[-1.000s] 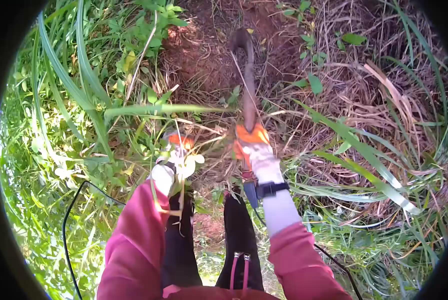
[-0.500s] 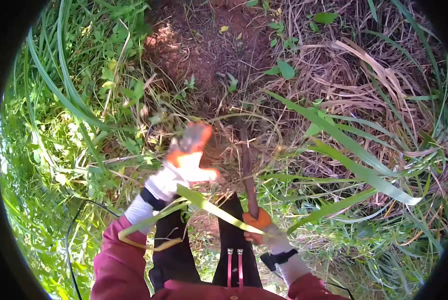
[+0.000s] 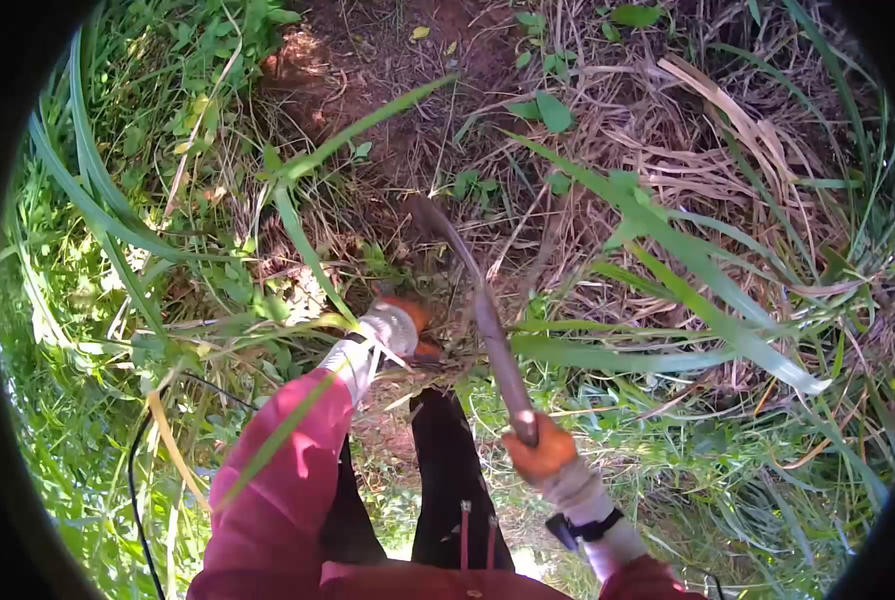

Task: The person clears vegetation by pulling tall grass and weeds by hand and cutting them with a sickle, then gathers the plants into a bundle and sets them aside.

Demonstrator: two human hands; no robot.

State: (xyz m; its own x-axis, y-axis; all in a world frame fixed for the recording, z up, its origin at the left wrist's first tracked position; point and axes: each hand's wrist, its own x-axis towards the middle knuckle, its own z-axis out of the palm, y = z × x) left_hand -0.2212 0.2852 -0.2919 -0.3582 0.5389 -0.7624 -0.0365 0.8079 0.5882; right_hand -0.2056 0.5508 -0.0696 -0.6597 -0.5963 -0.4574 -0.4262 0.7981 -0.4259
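Observation:
My right hand [image 3: 543, 452], in an orange and white glove, is closed round the handle of a curved tool [image 3: 490, 325]. The tool's dark, bent end points up and left over the soil. My left hand [image 3: 405, 322], gloved the same way, reaches low among the grass in front of my legs. Its fingers are partly hidden, and what they hold, if anything, cannot be made out. Long green blades [image 3: 303, 245] lie across and beside the left wrist.
Dry straw [image 3: 658, 150] covers the ground at the upper right. Tall green grass [image 3: 78, 190] stands at the left, and broad blades [image 3: 688, 260] arch in from the right. Bare reddish soil [image 3: 368, 60] shows at the top. A black cable [image 3: 136, 480] hangs at the lower left.
My left hand has moved slightly down and right, toward the grass by my legs. The tool's bent end has come into view and tilts left. My right hand has shifted slightly right.

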